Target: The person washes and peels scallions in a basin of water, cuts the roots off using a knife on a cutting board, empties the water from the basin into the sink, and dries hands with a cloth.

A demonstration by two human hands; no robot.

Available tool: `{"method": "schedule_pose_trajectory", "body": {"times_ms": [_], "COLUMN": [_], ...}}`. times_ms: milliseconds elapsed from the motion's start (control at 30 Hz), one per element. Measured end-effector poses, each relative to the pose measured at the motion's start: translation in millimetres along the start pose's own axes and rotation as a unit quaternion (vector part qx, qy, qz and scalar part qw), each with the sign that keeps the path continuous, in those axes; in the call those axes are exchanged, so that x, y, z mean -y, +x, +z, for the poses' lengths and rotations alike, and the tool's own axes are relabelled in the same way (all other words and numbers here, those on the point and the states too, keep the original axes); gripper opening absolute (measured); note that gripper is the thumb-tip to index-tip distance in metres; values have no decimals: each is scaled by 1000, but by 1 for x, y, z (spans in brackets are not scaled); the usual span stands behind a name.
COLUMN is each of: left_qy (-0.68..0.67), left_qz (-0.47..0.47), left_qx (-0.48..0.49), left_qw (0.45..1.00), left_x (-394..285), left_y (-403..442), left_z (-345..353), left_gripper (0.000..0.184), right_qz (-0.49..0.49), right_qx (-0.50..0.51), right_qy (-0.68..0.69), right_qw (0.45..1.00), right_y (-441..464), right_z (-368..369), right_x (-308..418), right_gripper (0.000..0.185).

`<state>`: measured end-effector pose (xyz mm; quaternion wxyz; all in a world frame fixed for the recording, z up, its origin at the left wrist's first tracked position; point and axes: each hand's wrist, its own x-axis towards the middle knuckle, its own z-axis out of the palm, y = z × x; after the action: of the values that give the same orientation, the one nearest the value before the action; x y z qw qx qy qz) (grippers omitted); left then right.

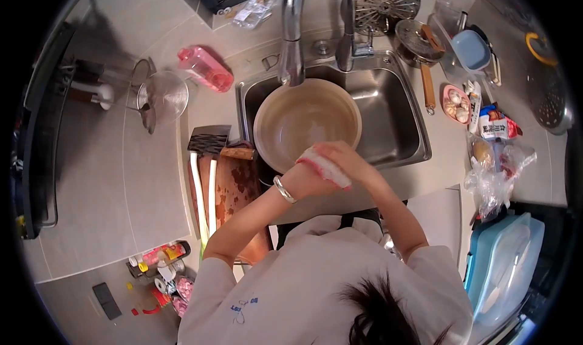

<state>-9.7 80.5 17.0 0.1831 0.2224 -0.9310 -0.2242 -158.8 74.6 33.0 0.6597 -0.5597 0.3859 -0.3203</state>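
My left hand (308, 178), with a silver bangle at its wrist, is at the front rim of a large beige basin (267, 117). Between my hands is a soft-looking white piece with a pink-red edge (331, 170); whether it is cloth or meat I cannot tell. My right hand (347, 158) lies over it from the other side, fingers curled and partly hidden. The basin sits in the left part of the steel sink (388, 114) and holds cloudy liquid, below the faucet (293, 54).
Left of the sink are a wooden cutting board (234, 184), a cleaver (208, 140), green onion stalks (212, 193) and a pink bottle (206, 69). To the right are a lidded pan (419, 41), a pink dish of garlic (456, 104), plastic bags (495, 175) and a blue lidded box (507, 263).
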Motion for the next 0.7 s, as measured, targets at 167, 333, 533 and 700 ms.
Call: {"method": "schedule_pose_trajectory", "body": {"times_ms": [167,333,533,700], "left_qy": [187,117,234,112], "left_qz": [37,42,-20,-199], "left_qx": [-3,-90,-204,-415], "left_qw": [982,988,950,881], "left_x": [-28,-32,-35,-47], "left_y": [13,13,1,12], "left_z": [-38,-32,-7,8], "left_gripper": [24,34,37,39], "right_qz": [115,174,176,36], "right_qx": [-21,-33,27,-40], "right_qy": [243,376,539,525], "right_qw": [963,910,823,850], "right_y": [2,-9,14,25], "right_z": [14,23,7,19], "right_x": [-4,5,-49,-18], "right_gripper": [36,28,37,48]}}
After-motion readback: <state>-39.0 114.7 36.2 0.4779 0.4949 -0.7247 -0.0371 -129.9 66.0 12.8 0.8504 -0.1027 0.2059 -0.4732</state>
